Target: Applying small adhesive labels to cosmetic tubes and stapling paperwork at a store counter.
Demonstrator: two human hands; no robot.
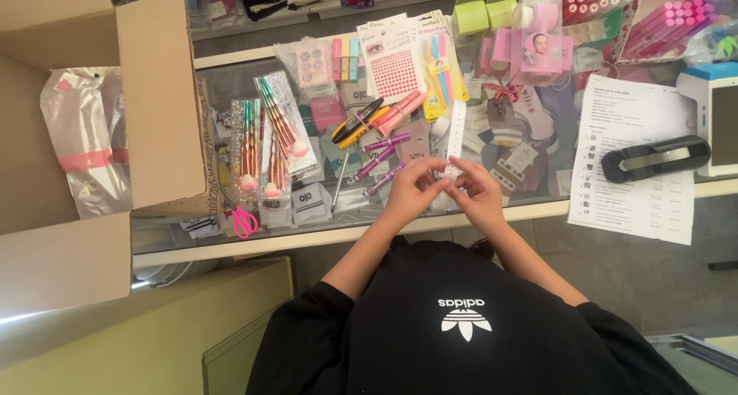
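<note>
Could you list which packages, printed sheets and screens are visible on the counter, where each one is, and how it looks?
Cardboard box: far left, open, brown, with a clear bag inside.
Brush packs: right of the box, clear sleeves, rose-gold and teal brushes.
Sticker card: top centre, white with red dots.
Pink box: top right, pink.
Paper sheet: right side, white, printed list.
Screen device: far right edge, white and blue, grey screen.

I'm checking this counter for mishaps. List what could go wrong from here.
The purple tubes lie loose beside the left hand; a nudge might roll them off the glass counter. The paper sheet overhangs the counter edge and could slide off. The scissors sit near the front edge, easy to knock down.
</note>
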